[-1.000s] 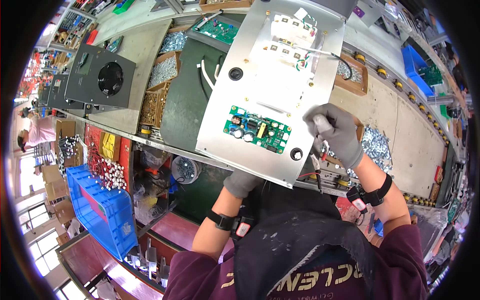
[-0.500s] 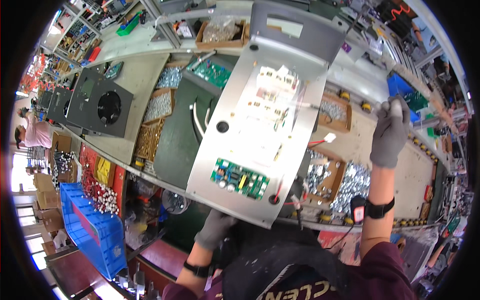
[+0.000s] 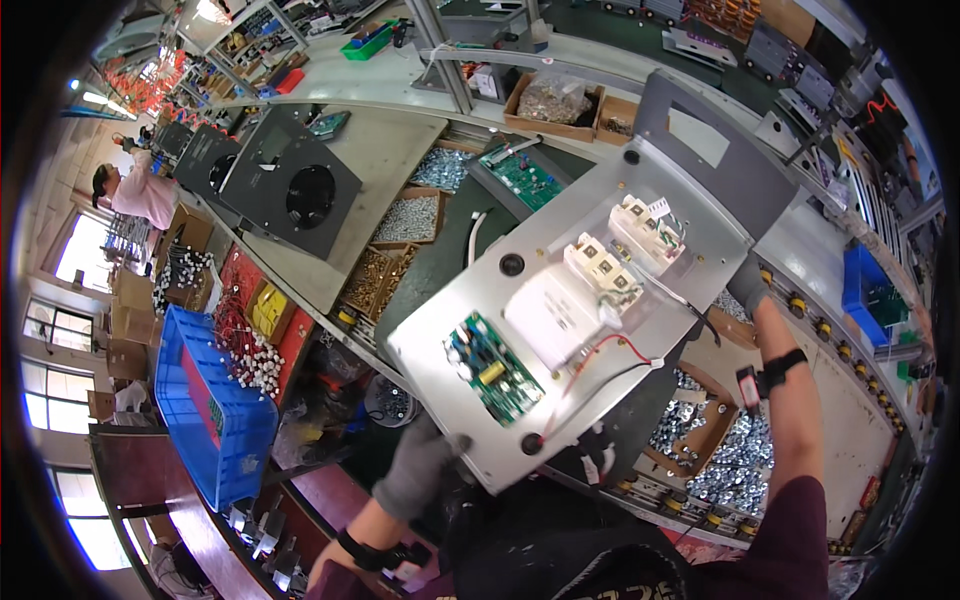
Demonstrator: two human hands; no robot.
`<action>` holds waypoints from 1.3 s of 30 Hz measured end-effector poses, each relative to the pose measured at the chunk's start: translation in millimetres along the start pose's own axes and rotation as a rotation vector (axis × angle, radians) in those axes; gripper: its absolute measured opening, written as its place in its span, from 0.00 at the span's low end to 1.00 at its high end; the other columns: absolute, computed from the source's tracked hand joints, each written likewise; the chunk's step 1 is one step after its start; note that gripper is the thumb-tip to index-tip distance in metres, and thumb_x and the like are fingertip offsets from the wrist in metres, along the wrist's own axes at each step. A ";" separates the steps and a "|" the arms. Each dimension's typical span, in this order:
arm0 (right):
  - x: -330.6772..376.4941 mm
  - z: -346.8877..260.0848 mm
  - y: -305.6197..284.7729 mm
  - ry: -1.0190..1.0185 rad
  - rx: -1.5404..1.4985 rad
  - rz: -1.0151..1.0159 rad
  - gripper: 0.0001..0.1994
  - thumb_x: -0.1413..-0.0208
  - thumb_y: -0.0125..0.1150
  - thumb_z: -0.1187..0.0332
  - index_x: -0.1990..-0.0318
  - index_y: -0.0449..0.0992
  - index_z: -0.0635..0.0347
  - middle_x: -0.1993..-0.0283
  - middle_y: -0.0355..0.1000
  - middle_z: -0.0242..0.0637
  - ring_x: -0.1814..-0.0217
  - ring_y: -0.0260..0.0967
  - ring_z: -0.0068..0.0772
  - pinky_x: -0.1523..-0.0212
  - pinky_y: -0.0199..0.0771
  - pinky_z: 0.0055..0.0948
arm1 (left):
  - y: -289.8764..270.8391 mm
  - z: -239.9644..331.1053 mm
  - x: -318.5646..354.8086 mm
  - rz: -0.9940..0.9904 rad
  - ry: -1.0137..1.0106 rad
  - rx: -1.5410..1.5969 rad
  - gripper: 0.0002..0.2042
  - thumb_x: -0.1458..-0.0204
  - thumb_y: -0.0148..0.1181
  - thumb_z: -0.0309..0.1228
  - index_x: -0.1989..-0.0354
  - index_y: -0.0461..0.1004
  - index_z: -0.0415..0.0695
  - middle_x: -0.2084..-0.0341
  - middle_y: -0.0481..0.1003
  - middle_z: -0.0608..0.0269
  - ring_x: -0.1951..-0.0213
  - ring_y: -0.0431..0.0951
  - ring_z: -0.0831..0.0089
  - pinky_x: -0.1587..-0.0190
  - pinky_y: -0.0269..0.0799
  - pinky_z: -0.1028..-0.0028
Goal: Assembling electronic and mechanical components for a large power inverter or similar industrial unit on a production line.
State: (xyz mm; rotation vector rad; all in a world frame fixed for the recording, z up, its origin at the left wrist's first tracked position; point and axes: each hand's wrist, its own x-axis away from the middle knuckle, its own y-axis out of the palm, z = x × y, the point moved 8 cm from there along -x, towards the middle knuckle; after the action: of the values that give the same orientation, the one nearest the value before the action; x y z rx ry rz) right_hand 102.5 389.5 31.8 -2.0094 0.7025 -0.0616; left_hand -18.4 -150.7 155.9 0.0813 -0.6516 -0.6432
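Slantwise, the metal panel (image 3: pixel 475 295) lies between the left hand (image 3: pixel 415 470), clasping its near edge, and the right hand (image 3: pixel 748 286), grip hidden.

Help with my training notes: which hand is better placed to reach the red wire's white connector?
Probably the right hand: at the right edge of the metal panel, nearer the connector than the left hand, lower left.

Nothing reads clearly — the yellowish lettering (image 3: pixel 628 590) on the shirt (image 3: pixel 788 540) is cut off below.
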 end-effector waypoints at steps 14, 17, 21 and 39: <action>165.5 -265.7 -74.9 1.065 0.003 -0.233 0.16 0.63 0.59 0.66 0.75 0.74 0.78 0.81 0.70 0.51 0.76 0.74 0.44 0.74 0.72 0.38 | -81.0 155.6 -214.7 -0.456 -0.553 -0.222 0.10 0.52 0.47 0.40 0.80 0.65 0.51 0.87 0.64 0.66 0.87 0.62 0.77 0.88 0.56 0.80; 166.8 -266.6 -64.0 1.053 0.185 -0.116 0.17 0.60 0.56 0.63 0.75 0.74 0.75 0.78 0.72 0.55 0.70 0.74 0.49 0.67 0.72 0.39 | -92.4 133.9 -288.8 -0.209 -0.560 -0.409 0.12 0.52 0.46 0.43 0.67 0.69 0.50 0.76 0.68 0.63 0.78 0.66 0.75 0.84 0.60 0.78; 170.7 -267.5 -56.8 1.067 0.283 0.057 0.17 0.53 0.54 0.62 0.69 0.74 0.74 0.69 0.74 0.54 0.62 0.72 0.53 0.58 0.69 0.41 | -51.1 129.9 -306.7 -0.573 -0.681 -0.404 0.20 0.46 0.47 0.53 0.61 0.69 0.48 0.80 0.65 0.70 0.79 0.65 0.75 0.75 0.64 0.77; 195.6 -276.3 -58.5 0.753 -0.263 0.727 0.21 0.43 0.54 0.57 0.52 0.72 0.67 0.61 0.74 0.40 0.60 0.70 0.30 0.57 0.69 0.29 | -428.5 -13.3 -393.4 -0.227 -0.036 -1.534 0.37 0.56 0.63 0.46 0.41 0.57 0.37 0.45 0.64 0.44 0.44 0.65 0.50 0.43 0.62 0.63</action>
State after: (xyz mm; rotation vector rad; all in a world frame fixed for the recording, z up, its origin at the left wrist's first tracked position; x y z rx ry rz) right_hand 202.8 95.8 179.1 -1.8274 1.9657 -0.3149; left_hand -478.2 -268.4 -180.6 -1.2944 -0.0461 -1.2178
